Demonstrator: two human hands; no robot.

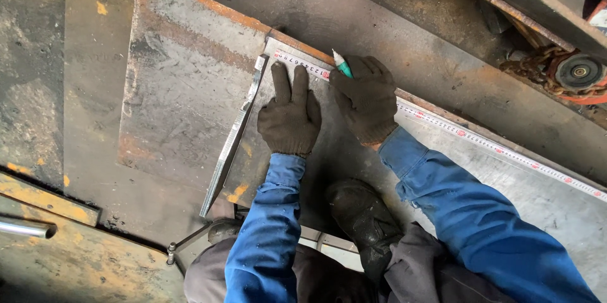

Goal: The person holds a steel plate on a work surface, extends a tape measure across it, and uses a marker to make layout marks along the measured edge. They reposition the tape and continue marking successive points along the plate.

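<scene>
Both my hands wear dark knit gloves and blue sleeves. My left hand (290, 113) lies flat, fingers apart, pressing on a grey steel plate (544, 202) near its corner, fingertips touching a white measuring tape (493, 145) laid along the plate's far edge. My right hand (367, 97) is closed around a green-and-white marker (341, 64), its tip at the tape near the corner. My dark boot (360, 214) rests on the plate below my hands.
A larger rusty steel sheet (183, 88) lies under and left of the plate. A metal straightedge (232, 135) runs along the plate's left edge. A rusty chain and wheel (572, 72) sit at the upper right. A steel tube (25, 228) pokes in at the lower left.
</scene>
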